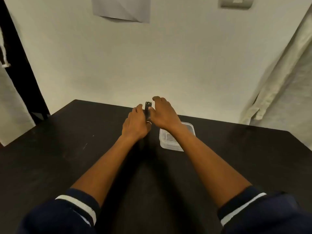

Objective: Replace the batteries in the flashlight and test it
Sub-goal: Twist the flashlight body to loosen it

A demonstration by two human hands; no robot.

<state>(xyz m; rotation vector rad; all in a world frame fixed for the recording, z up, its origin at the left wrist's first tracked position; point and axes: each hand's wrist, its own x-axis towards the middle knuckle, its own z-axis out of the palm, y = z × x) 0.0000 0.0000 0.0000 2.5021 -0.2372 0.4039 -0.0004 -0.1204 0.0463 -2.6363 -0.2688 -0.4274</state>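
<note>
Seemingly a home room: dark table point(67, 149), pale curtain point(287, 81), wall switch point(236, 2).

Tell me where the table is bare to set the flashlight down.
Bare: table left of the left hand; right of the container to the edge. Crowded: centre, where left hand grips the flashlight, right hand beside it.

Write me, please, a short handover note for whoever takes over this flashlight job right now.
Left hand grips the flashlight, held upright over the table. Right hand is open, its thumb against the flashlight body. The clear plastic container sits on the table under the right forearm; its contents are unclear. No loose batteries are visible, so I cannot tell whether they have been swapped. No beam shows, so the test is left.
</note>
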